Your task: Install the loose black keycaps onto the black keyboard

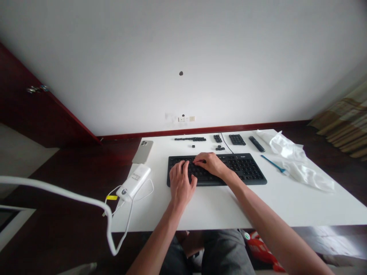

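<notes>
Now both hands lie flat on the matte black keyboard, grip loose, fingers spread, clamping nothing: left hand on its left end, right hand mid-board. Beyond them sit loose keycaps; left, a glossy white power bank; right, crumpled plastic on the smooth white worktop.

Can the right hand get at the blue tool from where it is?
Probably yes. The right hand rests on the keyboard; the blue tool lies just right of it on bare table, nothing between.

Black keyboard, white table, blue brush
</notes>
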